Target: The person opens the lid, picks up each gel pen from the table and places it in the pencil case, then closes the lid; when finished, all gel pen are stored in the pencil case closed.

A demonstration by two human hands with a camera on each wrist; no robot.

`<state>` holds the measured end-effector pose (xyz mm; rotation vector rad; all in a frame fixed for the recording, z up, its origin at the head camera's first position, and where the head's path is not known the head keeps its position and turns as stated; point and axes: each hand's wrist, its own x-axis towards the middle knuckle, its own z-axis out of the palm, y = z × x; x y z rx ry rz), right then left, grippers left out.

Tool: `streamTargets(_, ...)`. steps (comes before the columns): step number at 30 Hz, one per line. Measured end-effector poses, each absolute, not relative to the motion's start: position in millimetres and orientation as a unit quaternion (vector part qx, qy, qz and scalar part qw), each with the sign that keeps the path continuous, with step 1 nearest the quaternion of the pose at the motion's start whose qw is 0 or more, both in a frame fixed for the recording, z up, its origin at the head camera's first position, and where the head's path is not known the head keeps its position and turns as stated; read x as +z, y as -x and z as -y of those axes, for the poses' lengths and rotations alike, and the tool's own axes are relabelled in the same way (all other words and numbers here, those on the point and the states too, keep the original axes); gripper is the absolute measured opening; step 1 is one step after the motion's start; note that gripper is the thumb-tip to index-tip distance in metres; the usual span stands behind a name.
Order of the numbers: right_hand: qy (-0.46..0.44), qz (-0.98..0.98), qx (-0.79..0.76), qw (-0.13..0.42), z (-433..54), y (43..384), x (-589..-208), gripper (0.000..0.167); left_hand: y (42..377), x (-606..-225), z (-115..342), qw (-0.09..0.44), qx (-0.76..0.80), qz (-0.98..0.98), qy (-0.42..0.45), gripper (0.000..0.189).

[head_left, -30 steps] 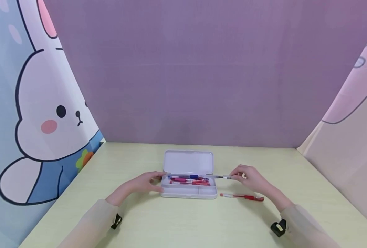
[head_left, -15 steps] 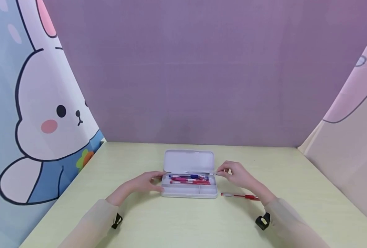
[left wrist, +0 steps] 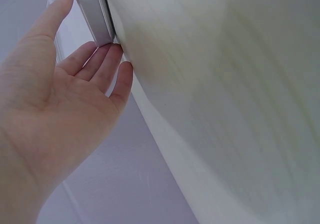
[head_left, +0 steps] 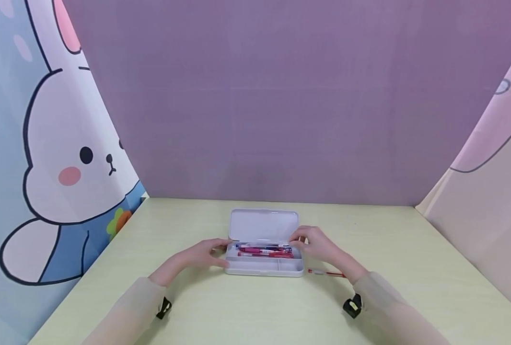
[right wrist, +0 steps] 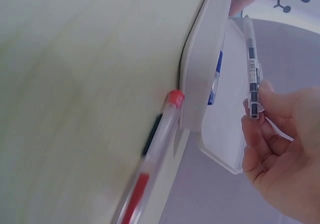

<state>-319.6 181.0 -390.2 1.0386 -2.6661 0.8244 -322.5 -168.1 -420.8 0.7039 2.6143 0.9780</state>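
A pale yellow-green table (head_left: 255, 306) fills the lower part of the head view, with a purple backdrop (head_left: 272, 96) behind it and a cartoon rabbit panel (head_left: 57, 163) at the left. In the middle of the table lies a white pencil case (head_left: 262, 268), lid open and tilted back, with red and blue pens (head_left: 264, 250) lying lengthwise in its tray.

The left hand (head_left: 203, 254) rests on the table against the left end of the case. The wrist view shows it open, palm bare, fingers nearly straight, the fingertips (left wrist: 107, 59) touching the case's corner and the thumb laid along its edge. It holds nothing.

The right hand (head_left: 313, 242) is at the right end of the case, over the tray. Its thumb and fingers (right wrist: 267, 104) pinch the end of a clear pen with a dark core (right wrist: 251, 59), which lies lengthwise over the open case, just above the pens inside.

A red pen (head_left: 324, 273) lies on the table just beside the case's right front corner, partly hidden by the right forearm.

Compared with a second ago, the right hand has moved leftward, from out beside the case to its right end, bringing the clear pen fully over the tray. The left hand and the red pen have not shifted.
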Motion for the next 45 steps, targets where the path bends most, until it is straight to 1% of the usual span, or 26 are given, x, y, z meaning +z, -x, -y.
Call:
streamTargets(6,-0.337,0.897,0.276,0.075,-168,324,-394,0.007,324,-422,167,0.132,0.341,-0.900,-0.240,0.072)
streamTargets(12,-0.323,0.902,0.281,0.054,-156,326,-399,0.007,325,-423,168,0.131,0.342,-0.898,-0.244,0.072)
streamTargets(18,-0.307,0.909,0.279,0.046,-152,329,-403,0.006,325,-422,167,0.128,0.339,-0.898,-0.249,0.071)
streamTargets(27,-0.330,0.899,0.286,0.044,-152,335,-407,0.006,326,-422,165,0.126,0.340,-0.897,-0.254,0.071)
streamTargets(34,-0.330,0.903,0.268,0.066,-153,337,-410,0.005,325,-421,164,0.130,0.347,-0.894,-0.250,0.072)
streamTargets(45,-0.309,0.911,0.268,0.051,-153,336,-408,0.005,324,-422,163,0.130,0.344,-0.897,-0.244,0.072)
